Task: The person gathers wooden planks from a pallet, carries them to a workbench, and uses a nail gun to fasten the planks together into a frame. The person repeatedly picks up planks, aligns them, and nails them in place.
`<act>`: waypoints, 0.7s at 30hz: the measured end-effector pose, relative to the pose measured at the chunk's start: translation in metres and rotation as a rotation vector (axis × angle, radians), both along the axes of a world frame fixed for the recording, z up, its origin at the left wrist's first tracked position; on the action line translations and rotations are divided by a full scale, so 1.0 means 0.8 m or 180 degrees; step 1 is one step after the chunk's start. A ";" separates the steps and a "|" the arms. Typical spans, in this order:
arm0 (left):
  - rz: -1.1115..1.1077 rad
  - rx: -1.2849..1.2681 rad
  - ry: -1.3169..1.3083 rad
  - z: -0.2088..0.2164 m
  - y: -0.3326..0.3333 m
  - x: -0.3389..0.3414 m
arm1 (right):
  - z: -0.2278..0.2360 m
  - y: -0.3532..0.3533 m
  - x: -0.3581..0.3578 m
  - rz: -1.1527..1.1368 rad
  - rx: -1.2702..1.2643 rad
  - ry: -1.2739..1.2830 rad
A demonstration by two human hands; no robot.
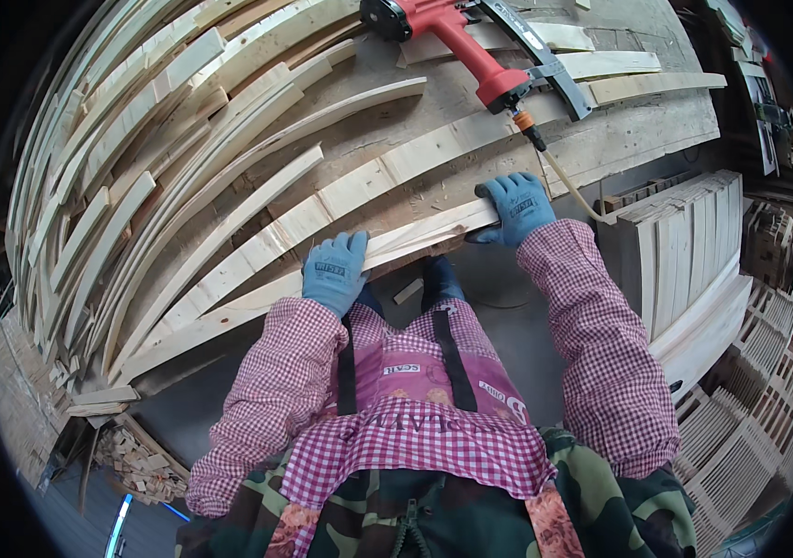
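A long pale wooden strip (429,232) lies along the near edge of the workbench, and both of my gloved hands grip it. My left hand (335,272), in a blue glove, is closed over the strip near its middle, fingers on top. At the strip's right end my right hand (513,209) is wrapped round it, the thumb underneath. Just beyond runs a longer wooden strip (359,191) with darker joint marks, roughly alongside. A red pneumatic nail gun (457,42) rests on the bench past my right hand, its air hose (568,177) trailing off to the right.
Many wooden strips (159,93) are heaped across the bench's left and far side. To the right stands a stack of pale boards (685,251), with slatted wooden pieces (736,446) nearer. A box of wood offcuts (140,460) sits low at the left.
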State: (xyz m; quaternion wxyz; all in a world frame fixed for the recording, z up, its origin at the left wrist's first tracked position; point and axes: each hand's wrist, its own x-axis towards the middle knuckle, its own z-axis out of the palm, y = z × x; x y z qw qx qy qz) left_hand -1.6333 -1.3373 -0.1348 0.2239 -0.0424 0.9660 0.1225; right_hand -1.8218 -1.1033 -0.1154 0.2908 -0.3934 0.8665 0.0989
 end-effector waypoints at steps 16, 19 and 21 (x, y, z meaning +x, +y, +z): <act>0.0647 -0.0359 0.0384 -0.047 0.061 -0.067 | -0.067 0.047 -0.082 -0.0456 -0.1404 0.0463; 0.0694 -0.0414 0.0459 -0.055 0.067 -0.064 | -0.072 0.047 -0.074 -0.0436 -0.1791 0.0707; 0.0665 -0.0324 0.0431 -0.058 0.065 -0.065 | -0.073 0.050 -0.064 -0.0625 -0.2158 0.0633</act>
